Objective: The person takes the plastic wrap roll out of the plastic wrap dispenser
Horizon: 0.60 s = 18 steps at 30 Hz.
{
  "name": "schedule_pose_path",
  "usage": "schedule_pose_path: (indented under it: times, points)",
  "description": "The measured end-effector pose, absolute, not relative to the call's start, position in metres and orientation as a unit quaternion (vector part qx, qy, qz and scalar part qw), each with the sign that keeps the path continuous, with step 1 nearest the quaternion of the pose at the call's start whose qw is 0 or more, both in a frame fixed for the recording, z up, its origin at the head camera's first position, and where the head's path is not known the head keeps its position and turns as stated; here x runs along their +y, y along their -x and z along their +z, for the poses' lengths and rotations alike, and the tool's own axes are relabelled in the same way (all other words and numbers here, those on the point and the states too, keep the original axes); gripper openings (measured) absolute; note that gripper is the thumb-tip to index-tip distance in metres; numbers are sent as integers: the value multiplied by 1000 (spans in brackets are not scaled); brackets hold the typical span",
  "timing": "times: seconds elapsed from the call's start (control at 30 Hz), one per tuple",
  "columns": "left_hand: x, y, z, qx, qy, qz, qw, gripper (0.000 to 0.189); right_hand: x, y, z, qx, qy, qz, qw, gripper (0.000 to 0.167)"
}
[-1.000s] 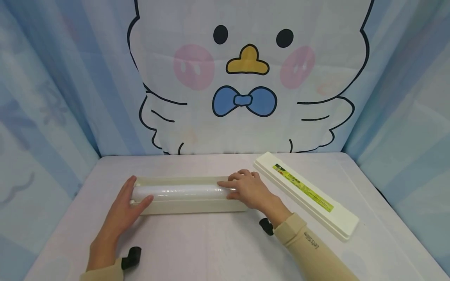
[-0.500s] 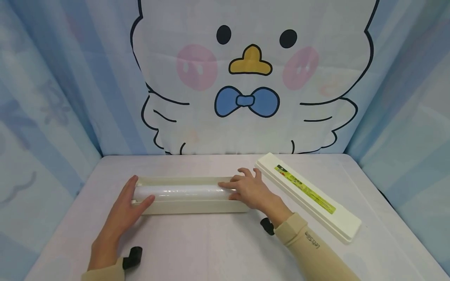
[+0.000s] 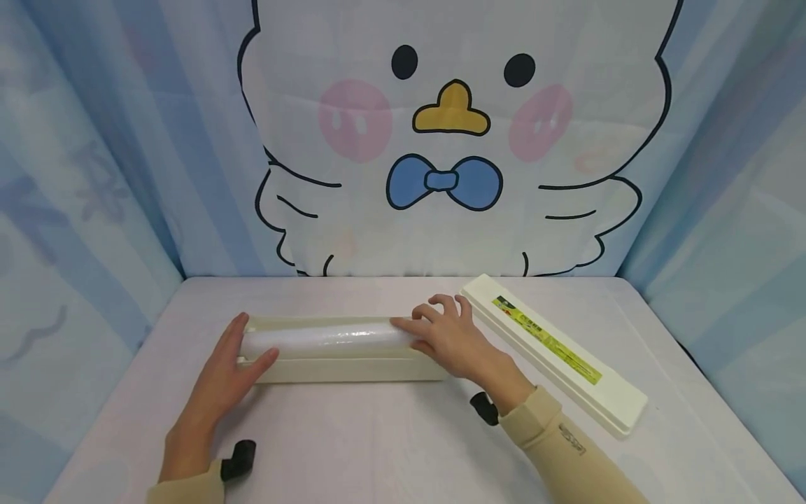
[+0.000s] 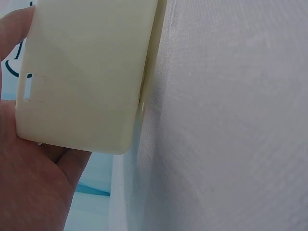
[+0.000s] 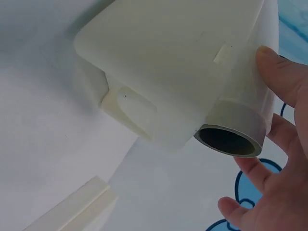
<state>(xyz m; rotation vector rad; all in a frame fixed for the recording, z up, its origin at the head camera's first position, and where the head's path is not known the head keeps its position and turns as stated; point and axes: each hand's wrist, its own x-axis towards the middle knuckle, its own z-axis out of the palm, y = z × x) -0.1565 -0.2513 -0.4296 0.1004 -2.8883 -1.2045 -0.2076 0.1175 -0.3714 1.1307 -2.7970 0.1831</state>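
Note:
A long cream box [image 3: 352, 371] lies crosswise on the table, holding a roll of clear plastic wrap [image 3: 327, 339]. My left hand [image 3: 217, 385] grips the box's left end, thumb at the front and fingers behind. In the left wrist view the box's end [image 4: 82, 77] hides part of those fingers. At the other end, my right hand [image 3: 456, 344] pinches the roll between thumb and index finger, its remaining fingers spread. The right wrist view shows the roll's open core [image 5: 228, 140] raised past the box's edge, so the roll tilts up on the right.
The cream lid [image 3: 557, 357] with a yellow-green label lies slantwise at the right of the table [image 3: 352, 448]. Behind the table hangs a curtain [image 3: 441, 238] with a cartoon bird. Blue curtains flank both sides.
The roll's right end has risen a little out of the box, with my right hand lifting it. The left hand stays at the box's left end.

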Motion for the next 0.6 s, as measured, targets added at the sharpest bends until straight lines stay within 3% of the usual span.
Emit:
schedule_pose_path:
  times: [0.27, 0.6]
  points:
    - [-251, 156, -428, -921, -37, -389, 0, 101, 119, 205, -373, -918, -373, 135, 10, 48]
    - [-251, 157, -427, -919, -29, -393, 5, 100, 120, 205, -372, -903, -404, 143, 0, 49]
